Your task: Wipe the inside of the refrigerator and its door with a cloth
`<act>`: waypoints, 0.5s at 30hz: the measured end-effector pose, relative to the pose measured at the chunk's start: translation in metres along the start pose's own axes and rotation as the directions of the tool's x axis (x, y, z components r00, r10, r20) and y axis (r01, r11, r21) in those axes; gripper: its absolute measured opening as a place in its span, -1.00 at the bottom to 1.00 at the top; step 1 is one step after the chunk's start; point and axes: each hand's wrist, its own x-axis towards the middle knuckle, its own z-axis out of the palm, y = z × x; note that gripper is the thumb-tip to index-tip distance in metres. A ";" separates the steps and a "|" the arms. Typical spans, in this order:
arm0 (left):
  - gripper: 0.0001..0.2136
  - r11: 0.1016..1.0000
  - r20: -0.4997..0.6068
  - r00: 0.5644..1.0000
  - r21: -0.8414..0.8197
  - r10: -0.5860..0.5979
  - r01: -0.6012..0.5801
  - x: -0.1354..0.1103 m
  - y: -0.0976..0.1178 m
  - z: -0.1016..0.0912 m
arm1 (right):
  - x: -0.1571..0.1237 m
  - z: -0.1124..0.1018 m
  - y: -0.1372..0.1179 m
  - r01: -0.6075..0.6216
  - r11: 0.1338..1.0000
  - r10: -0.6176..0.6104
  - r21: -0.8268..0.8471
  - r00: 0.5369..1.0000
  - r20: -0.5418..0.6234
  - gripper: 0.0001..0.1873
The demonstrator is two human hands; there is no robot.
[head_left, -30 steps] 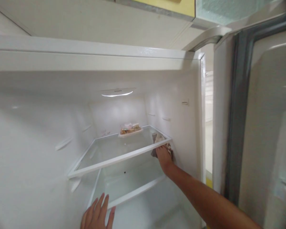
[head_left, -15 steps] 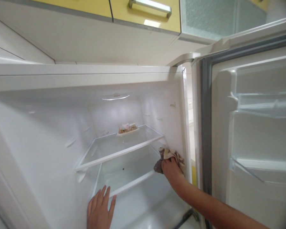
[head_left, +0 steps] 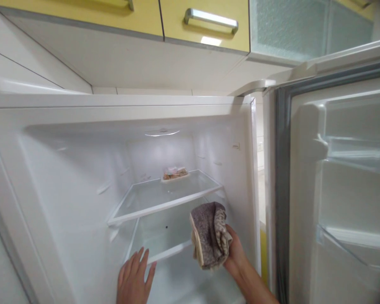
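My right hand (head_left: 234, 252) grips a folded brown and beige cloth (head_left: 209, 234), held up in front of the lower glass shelf; the cloth hides most of its fingers. At the left end of that lower shelf's white front edge (head_left: 171, 252) is my left hand (head_left: 134, 276), fingers stretched and apart, holding nothing. Whether its fingertips touch the edge I cannot tell. Above both hands, the upper glass shelf (head_left: 164, 196) bears a small packaged tray of food (head_left: 175, 173) at its back.
The white fridge (head_left: 72, 190) stands with its door (head_left: 304, 190) swung out to the right, its clear door racks (head_left: 357, 150) showing. Overhead hang yellow cabinets (head_left: 205, 25) with metal handles. Below the lower shelf is the fridge's bottom section.
My right hand has drawn the cloth away from the fridge's right inner wall, leftward and toward me. My left hand stays by the shelf edge. The view has shifted slightly.
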 end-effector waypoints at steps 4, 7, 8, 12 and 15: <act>-0.55 1.000 0.002 1.000 0.002 -0.015 0.015 -0.002 -0.001 0.001 | 0.006 0.017 0.006 -0.038 0.919 0.001 0.392 0.995 0.096 -0.65; -0.56 0.999 0.011 0.999 -0.028 -0.031 0.031 -0.006 -0.002 0.004 | 0.022 0.030 -0.008 -0.019 0.838 -0.043 0.545 0.994 0.102 -0.63; -0.57 0.997 0.020 0.999 -0.052 -0.051 0.052 -0.007 -0.002 0.005 | 0.030 0.034 -0.015 -0.005 0.822 -0.063 0.569 0.993 0.100 -0.61; -0.58 0.896 0.159 0.943 -0.300 -0.292 0.327 -0.003 0.002 -0.002 | 0.067 0.052 -0.041 0.100 0.823 -0.150 0.559 0.988 0.044 -0.57; -0.56 0.504 0.370 0.766 -0.590 -0.525 0.631 0.023 0.009 -0.025 | 0.091 0.055 -0.041 0.168 0.810 -0.187 0.562 0.982 -0.024 -0.51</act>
